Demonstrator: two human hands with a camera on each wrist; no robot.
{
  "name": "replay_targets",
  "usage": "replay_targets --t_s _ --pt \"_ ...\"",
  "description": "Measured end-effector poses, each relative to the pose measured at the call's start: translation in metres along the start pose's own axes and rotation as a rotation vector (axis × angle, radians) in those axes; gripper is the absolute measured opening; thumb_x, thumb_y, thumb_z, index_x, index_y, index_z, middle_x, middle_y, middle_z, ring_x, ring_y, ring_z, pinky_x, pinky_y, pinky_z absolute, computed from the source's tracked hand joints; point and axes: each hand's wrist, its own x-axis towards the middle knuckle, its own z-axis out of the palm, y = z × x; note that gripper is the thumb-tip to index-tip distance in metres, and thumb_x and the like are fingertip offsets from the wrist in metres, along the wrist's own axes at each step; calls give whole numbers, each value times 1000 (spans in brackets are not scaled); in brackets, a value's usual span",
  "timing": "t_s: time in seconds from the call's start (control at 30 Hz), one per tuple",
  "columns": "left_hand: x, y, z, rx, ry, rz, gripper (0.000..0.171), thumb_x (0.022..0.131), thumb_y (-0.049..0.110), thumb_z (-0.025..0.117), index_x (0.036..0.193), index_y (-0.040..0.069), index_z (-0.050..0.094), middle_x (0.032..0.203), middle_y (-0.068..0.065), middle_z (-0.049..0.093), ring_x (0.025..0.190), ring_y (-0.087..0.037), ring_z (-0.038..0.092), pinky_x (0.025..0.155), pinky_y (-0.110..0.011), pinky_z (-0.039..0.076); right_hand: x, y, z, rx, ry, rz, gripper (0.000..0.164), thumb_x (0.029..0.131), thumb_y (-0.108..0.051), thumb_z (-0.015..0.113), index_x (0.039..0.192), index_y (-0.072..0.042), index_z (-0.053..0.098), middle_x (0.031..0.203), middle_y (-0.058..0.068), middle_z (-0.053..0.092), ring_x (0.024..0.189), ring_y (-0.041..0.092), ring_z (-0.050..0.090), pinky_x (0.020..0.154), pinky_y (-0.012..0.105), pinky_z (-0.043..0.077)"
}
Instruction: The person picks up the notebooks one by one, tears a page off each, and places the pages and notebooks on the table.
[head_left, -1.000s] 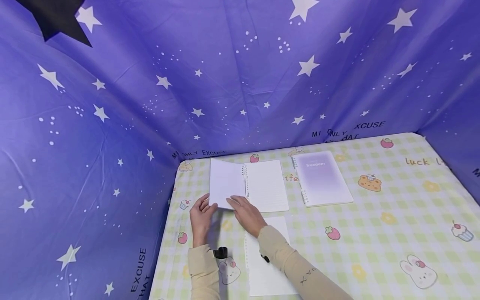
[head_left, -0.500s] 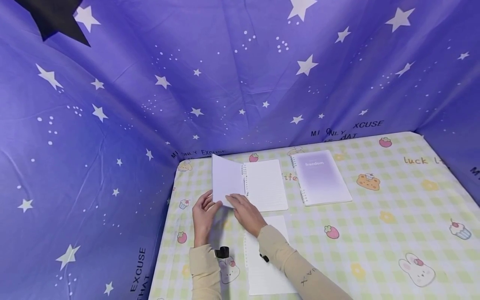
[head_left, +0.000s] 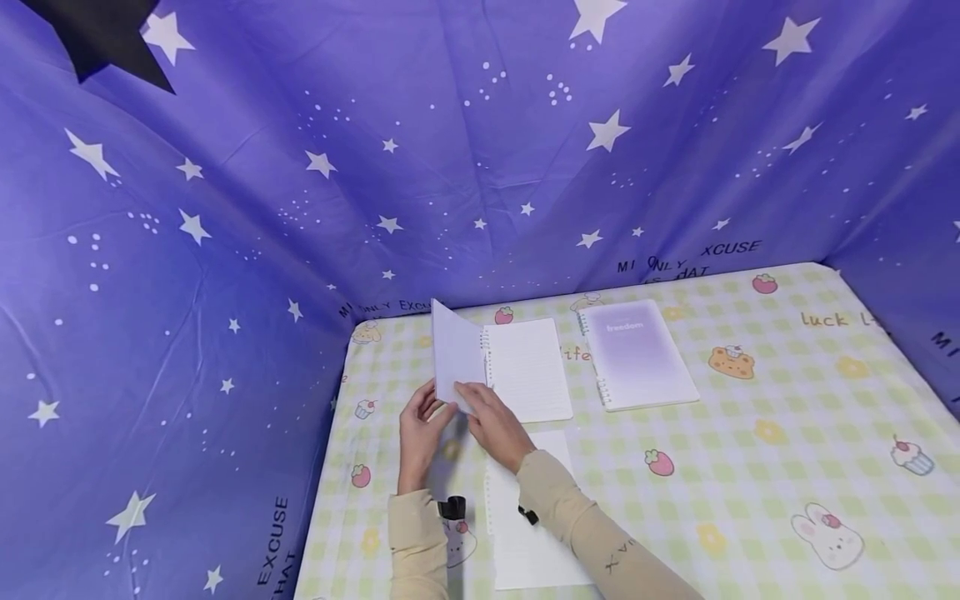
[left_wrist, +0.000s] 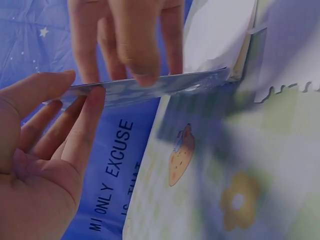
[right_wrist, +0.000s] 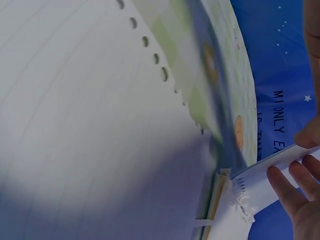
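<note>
A loose-leaf notebook [head_left: 528,367] lies open at the back left of the table, lined pages on its right side. Its front cover [head_left: 455,354] stands tilted up. My left hand [head_left: 422,429] pinches the cover's free edge near its lower corner, thumb on the inner face and fingers behind, as the left wrist view shows. My right hand [head_left: 497,423] rests straight fingers on the inner face of the cover [right_wrist: 272,175], close to the left hand. A loose lined sheet [head_left: 528,542] with punched holes lies below, partly hidden by the right forearm.
A second notebook [head_left: 645,358], with a purple cover reading "freedom", lies closed to the right. The checked tablecloth [head_left: 750,467] covers the table. A blue star-patterned curtain [head_left: 450,167] hangs behind and along the left side.
The cover has risen more steeply and swung rightward toward the pages. My left hand has moved right and slightly up with its edge; my right hand has shifted little.
</note>
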Motion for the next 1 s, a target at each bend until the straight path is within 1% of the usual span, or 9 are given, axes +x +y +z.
replay_targets --t_s 0.17,0.33,0.43,0.53,0.6,0.67,0.77,0.9,1.0 --pt "-1 -3 5 -8 -31 22 50 80 -7 65 126 -11 47 115 -29 56 106 -43 54 92 -40 47 2 -2 -5 50 39 -14 62 83 -2 61 140 -12 39 131 3 45 119 16 45 97 29 42" --pt "-2 -4 9 -27 -60 28 49 82 -2 65 127 -8 48 120 -26 54 107 -42 53 90 -33 48 3 -3 -9 94 68 -14 64 82 -2 60 141 -13 38 134 3 43 120 14 44 96 29 42" --pt "-2 -6 11 -29 -71 17 48 83 3 65 128 -6 49 123 -23 54 108 -37 54 89 -28 49 4 -4 -11 109 79 -11 65 81 -2 60 141 -13 37 134 3 42 121 14 43 97 29 41" --pt "-2 -8 13 -21 -102 1 45 86 8 63 128 -3 50 123 -20 54 109 -31 55 88 -25 49 4 -5 -14 113 108 -7 67 80 -3 60 142 -13 35 134 4 42 121 16 44 97 31 41" --pt "-2 -9 14 -29 -143 -5 42 89 10 60 129 -2 50 123 -21 54 110 -33 54 88 -26 49 4 -7 -16 110 130 4 68 80 -5 61 142 -14 35 134 5 42 119 16 45 95 32 43" --pt "-2 -10 16 -36 -182 -3 40 93 12 54 129 -3 49 124 -24 52 111 -38 51 88 -29 49 3 -7 -19 110 148 17 68 81 -6 62 143 -14 34 134 5 42 118 17 46 95 33 44" --pt "-3 -11 19 -46 -214 3 38 97 15 47 129 -4 48 128 -26 48 114 -43 48 89 -37 49 3 -9 -24 126 169 35 66 83 -6 61 142 -13 34 134 4 42 118 17 46 95 32 44" --pt "-3 -14 25 -20 -213 -3 37 99 18 41 128 -2 51 132 -18 49 115 -32 52 90 -46 47 3 -9 -29 147 196 53 63 84 -7 59 142 -11 35 134 4 42 119 17 46 97 32 42" --pt "-3 -17 28 -1 -223 0 34 98 15 43 127 -1 52 130 -15 51 112 -26 54 90 -44 48 3 -9 -32 149 205 77 64 84 -8 60 142 -12 34 134 4 42 118 16 47 97 32 42"
